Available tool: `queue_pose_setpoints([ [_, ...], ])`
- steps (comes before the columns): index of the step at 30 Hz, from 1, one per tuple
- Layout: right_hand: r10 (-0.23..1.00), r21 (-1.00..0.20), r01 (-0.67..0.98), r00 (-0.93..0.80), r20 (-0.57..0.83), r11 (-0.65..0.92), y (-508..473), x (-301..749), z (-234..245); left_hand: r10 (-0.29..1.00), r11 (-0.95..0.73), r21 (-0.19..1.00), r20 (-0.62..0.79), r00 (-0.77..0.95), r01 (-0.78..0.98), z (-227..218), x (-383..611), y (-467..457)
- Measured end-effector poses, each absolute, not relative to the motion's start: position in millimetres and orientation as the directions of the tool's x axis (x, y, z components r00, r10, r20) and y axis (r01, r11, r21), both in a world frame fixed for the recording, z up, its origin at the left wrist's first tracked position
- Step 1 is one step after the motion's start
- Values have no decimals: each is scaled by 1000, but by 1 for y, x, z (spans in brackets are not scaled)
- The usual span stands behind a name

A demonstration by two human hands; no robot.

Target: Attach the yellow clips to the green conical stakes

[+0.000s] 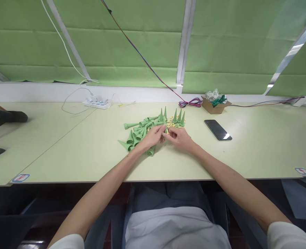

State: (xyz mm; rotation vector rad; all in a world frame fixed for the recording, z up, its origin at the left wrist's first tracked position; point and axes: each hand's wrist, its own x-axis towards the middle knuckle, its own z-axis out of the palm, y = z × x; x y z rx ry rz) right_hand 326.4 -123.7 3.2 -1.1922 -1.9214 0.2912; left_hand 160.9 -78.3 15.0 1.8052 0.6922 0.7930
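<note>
My left hand (155, 135) has its fingers closed around a green plastic cone (165, 128), partly hidden by the fingertips. Close against it, my right hand (179, 137) is pinched at the cone's lower end, where a bit of yellow shows; what lies between those fingertips is too small to make out. A heap of hollow green cones (142, 132) lies around and left of my left hand, tips pointing various ways. Several green cones (179, 118) stand upright just beyond my right hand. Small yellow pieces (170, 124) are scattered behind both hands.
A black phone (218, 130) lies to the right on the pale table (90, 152). Behind it stands a small cardboard box (214, 107) with plastic and green material inside. A coiled red-and-blue cable (191, 102) and a white power strip (97, 103) sit along the back edge.
</note>
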Motion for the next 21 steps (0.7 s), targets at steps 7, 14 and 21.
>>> queue_pose_setpoints([
  [7,807,-591,599,-172,564,541,-124,327,3,805,-390,900,229,547,196,24,159,-84],
  [14,795,-609,640,-3,607,468,-117,340,4,793,-563,728,344,503,390,26,156,-86],
  [21,760,-553,689,5,650,468,-110,348,0,783,-586,629,277,557,512,17,155,-86],
])
